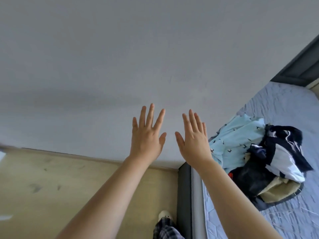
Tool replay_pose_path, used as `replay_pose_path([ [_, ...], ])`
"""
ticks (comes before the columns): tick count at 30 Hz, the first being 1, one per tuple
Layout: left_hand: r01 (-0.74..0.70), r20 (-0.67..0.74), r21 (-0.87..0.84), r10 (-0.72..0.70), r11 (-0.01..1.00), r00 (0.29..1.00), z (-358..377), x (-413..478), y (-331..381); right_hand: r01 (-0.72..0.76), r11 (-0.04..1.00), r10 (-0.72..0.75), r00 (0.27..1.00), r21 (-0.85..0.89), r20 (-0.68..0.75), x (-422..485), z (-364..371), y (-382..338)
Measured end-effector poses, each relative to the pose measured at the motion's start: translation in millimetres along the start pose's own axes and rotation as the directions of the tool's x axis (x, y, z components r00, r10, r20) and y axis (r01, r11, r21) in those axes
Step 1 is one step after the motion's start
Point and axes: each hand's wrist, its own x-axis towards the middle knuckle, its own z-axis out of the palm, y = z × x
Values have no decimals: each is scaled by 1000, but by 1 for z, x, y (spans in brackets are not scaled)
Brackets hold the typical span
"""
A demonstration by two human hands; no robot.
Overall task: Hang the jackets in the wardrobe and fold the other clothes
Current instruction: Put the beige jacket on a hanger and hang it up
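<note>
Clothes (262, 157) are lying heaped near the bed's (293, 221) left edge; we are holding left hand (146, 135) and right hand (194, 142) spread wide, empty, so picking one garment probably comes next.

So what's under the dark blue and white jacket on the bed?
The dark blue and white jacket lies on top of a black garment and something cream and fleecy. The light blue top sits beside it. Anything deeper is covered.
</note>
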Motion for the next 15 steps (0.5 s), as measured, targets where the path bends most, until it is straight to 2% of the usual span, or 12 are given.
replay_pose_path([
  [5, 83, 53, 34, -85, 996, 995, 41, 6, 27, 175, 979, -172, 984, -100, 42, 16, 16, 50],
  [8, 87, 75, 10, -87, 996, 993, 60, -3, 35, 251, 959, -233, 963, -135, 135, 4, 36, 65],
  [15, 143, 87, -31, -140, 989, 986, 145, -32, 26, 221, 967, -200, 967, -127, 159, -13, 124, 98],
])
